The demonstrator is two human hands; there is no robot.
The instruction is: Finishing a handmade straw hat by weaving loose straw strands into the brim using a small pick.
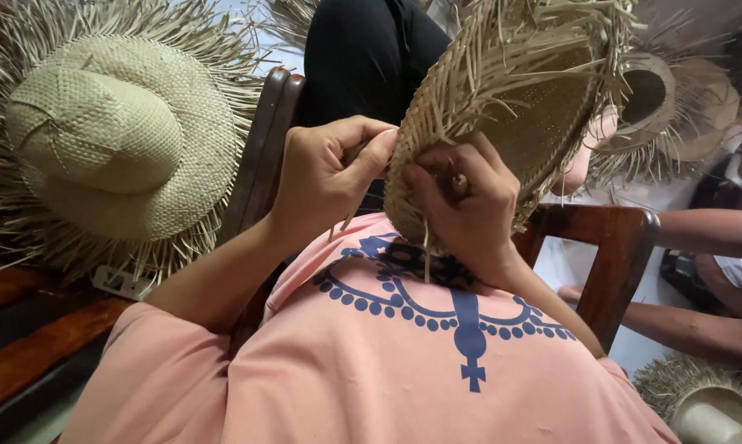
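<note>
**Both hands on the hat's frayed brim**

You hold an unfinished straw hat (510,107) up in front of your chest, brim edge toward you, crown side turned away. Your left hand (325,177) has its grip pressed together, pinching loose straw strands (362,156) at the brim's edge. Your right hand (465,201) curls around the lower brim, fingers closed on the weave. A finished straw hat (112,140) lies to your left, well apart. A wooden chair (609,255) stands just behind your hands.
</note>
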